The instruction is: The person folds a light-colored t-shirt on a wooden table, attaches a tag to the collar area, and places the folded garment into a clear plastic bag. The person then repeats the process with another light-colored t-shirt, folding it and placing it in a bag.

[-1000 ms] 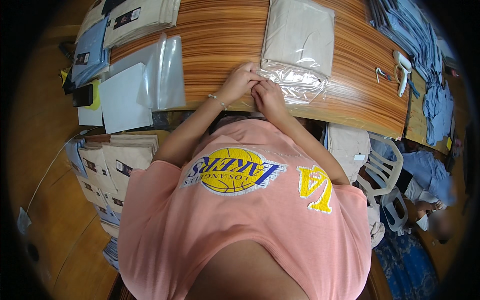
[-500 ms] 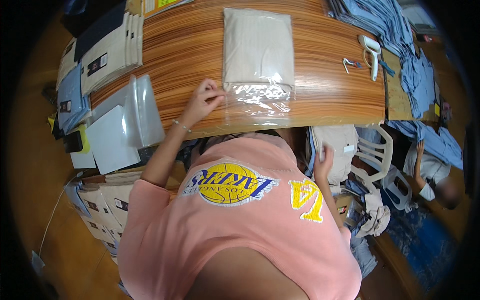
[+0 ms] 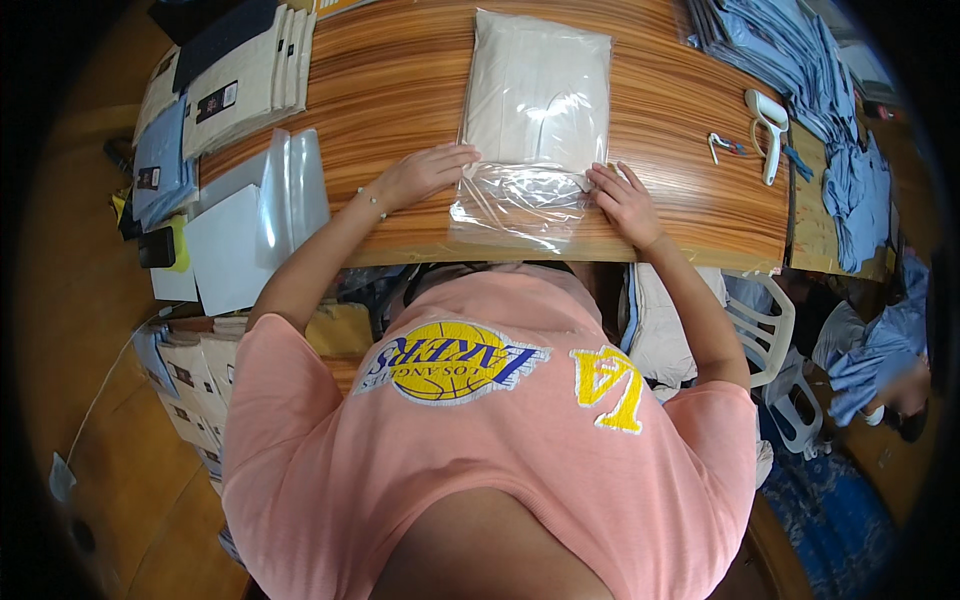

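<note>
A clear plastic bag (image 3: 517, 208) lies on the wood-grain table in front of me, its loose end toward my body. Inside it is a folded beige garment (image 3: 535, 95), with glare on the plastic. My left hand (image 3: 425, 173) has its fingertips closed at the bag's left edge, by the garment's near corner. On the opposite edge, my right hand (image 3: 625, 203) grips the plastic with thumb and forefinger, the other fingers raised. What the fingertips do under the plastic is partly hidden.
Bagged beige garments (image 3: 255, 90) are stacked at the far left, near clear bags (image 3: 300, 180) and a white sheet (image 3: 225, 240). A lint roller (image 3: 768, 125) and blue garments (image 3: 775, 60) lie at right. A person holding blue cloth (image 3: 885, 335) is beyond a white chair (image 3: 770, 320).
My right hand has come up from beside the chair to the bag's right edge. My left fingers have straightened along the left edge. The bag now shows more glare and a lengthwise line.
</note>
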`<state>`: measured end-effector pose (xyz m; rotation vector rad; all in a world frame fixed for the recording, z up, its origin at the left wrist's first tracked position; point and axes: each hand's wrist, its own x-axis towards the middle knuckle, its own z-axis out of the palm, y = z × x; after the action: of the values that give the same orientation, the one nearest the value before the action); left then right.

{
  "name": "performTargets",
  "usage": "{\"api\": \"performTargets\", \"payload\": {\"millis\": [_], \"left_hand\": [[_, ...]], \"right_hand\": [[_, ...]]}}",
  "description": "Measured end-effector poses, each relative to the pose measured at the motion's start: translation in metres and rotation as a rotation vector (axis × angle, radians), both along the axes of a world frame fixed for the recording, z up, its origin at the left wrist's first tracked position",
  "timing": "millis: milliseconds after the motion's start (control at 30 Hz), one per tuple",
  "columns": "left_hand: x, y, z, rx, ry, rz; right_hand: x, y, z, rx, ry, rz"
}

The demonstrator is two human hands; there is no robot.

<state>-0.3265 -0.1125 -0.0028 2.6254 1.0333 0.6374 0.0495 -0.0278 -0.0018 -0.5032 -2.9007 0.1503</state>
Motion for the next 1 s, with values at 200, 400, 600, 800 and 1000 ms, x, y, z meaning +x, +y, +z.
{"api": "performTargets", "payload": {"millis": [200, 400, 600, 800, 1000], "left_hand": [[0.007, -0.002, -0.007, -0.044, 0.045, 0.074], [0.017, -0.003, 0.001, 0.051, 0.206, 0.069], [0.017, -0.003, 0.004, -0.206, -0.174, 0.296], [0.039, 0.016, 0.001, -0.437, -0.453, 0.768], [0.071, 0.036, -0.009, -0.111, -0.474, 1.076]], "right_hand": [[-0.005, 0.0, 0.012, 0.013, -0.038, 0.012], [-0.016, -0.012, 0.017, 0.021, -0.036, -0.079], [-0.023, -0.002, 0.021, -0.531, 0.268, -0.428], [-0.041, 0.013, 0.007, -0.827, 0.47, -0.791], [-0.06, 0.015, -0.005, -0.749, 0.562, -0.992]]}}
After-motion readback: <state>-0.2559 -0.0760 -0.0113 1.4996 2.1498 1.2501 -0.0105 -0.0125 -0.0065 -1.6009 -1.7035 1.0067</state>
